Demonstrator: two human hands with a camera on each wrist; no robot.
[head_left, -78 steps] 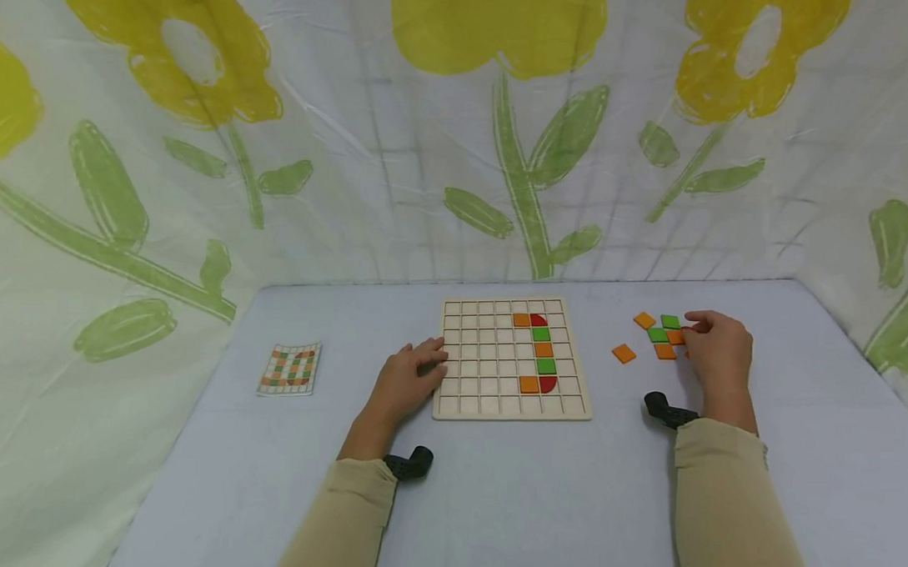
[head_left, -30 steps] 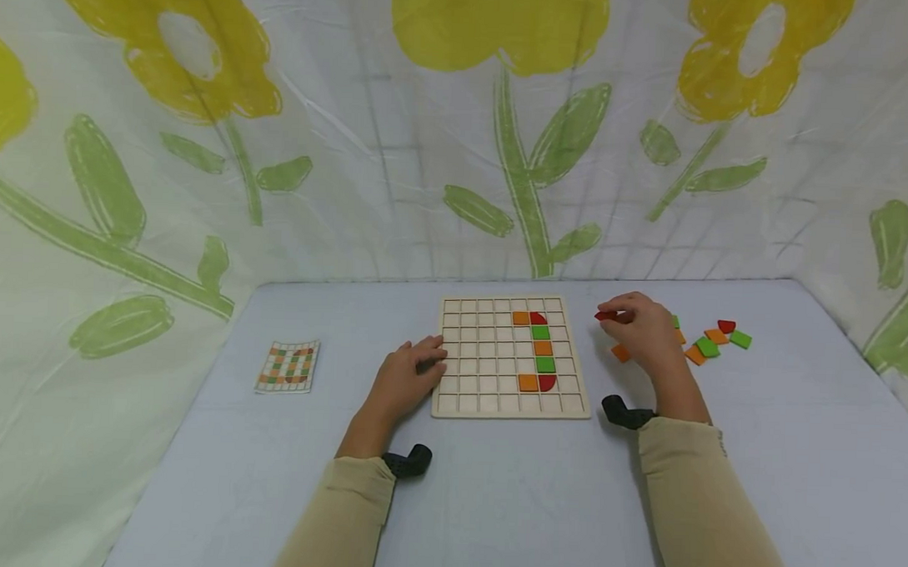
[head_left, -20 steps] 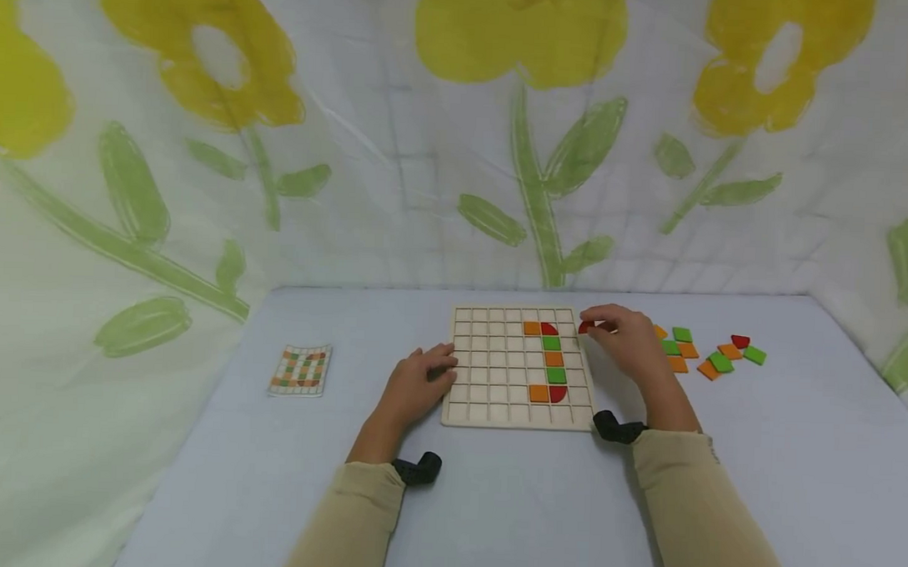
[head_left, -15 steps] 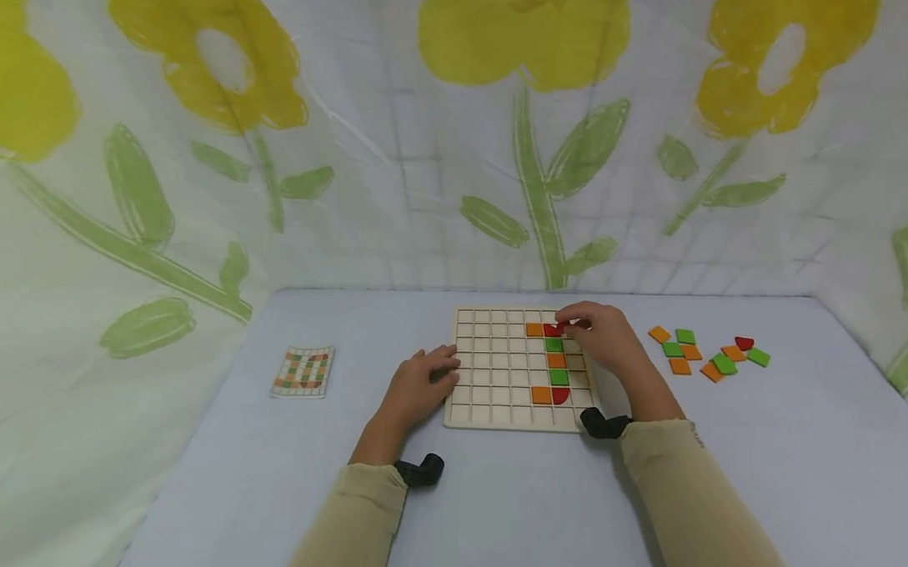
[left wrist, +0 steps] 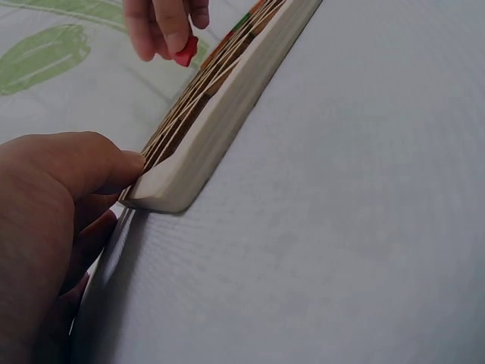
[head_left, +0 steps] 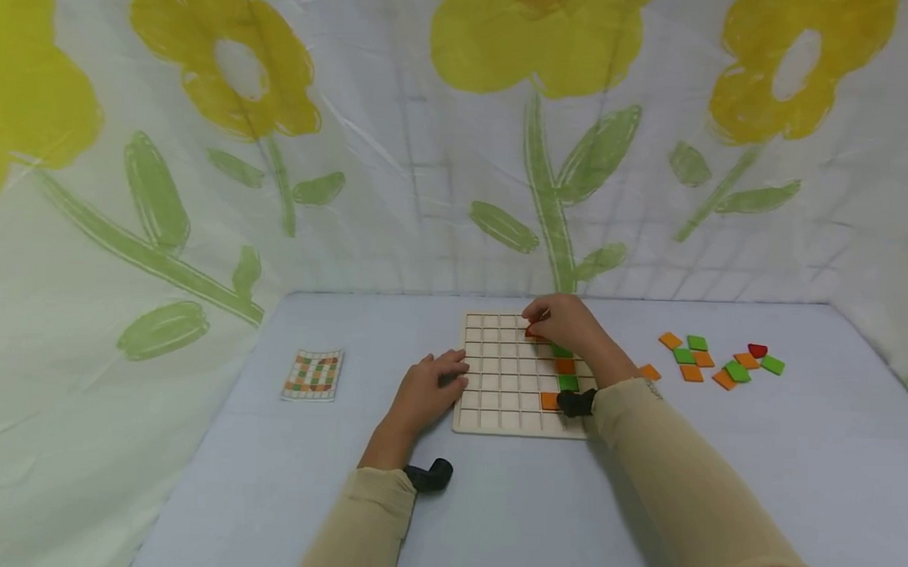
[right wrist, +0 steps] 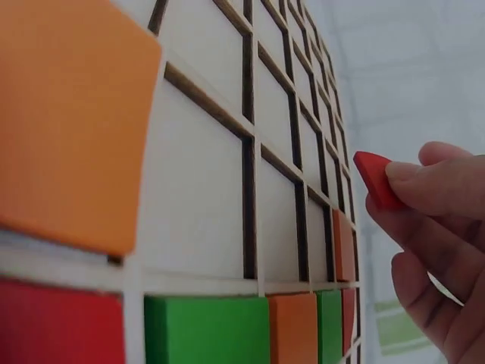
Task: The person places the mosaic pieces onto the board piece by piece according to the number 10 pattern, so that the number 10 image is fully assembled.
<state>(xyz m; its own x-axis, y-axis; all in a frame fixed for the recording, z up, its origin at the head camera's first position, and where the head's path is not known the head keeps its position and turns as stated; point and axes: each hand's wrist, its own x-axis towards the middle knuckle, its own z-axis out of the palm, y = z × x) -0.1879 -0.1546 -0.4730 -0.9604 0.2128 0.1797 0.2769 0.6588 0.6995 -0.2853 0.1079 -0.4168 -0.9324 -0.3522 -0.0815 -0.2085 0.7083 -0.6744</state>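
My right hand [head_left: 572, 329] pinches a red rounded-corner tile [right wrist: 375, 180] between thumb and fingers, held just above the far part of a wooden grid board [head_left: 488, 376]. My left hand [head_left: 423, 391] rests at the board's left edge, its thumb [left wrist: 130, 163] touching the rim near a corner. A column of tiles lies in the grid: green [head_left: 566, 383], orange [head_left: 564, 367] and red [right wrist: 348, 318] ones, with an orange tile [head_left: 550, 401] beside its near end. In the head view, the right hand and its wrist camera cover part of this column.
Several loose orange, green and red tiles lie right of the board, among them a red tile [head_left: 757, 350] and an orange tile [head_left: 649, 372]. A small card [head_left: 311, 374] with a printed coloured grid lies to the left. A flower-painted cloth [head_left: 440, 258] hangs behind the table.
My right hand picked up the red tile from the loose pile and carried it leftward over the board. The left hand stays at the board's edge. The head view shifts slightly.
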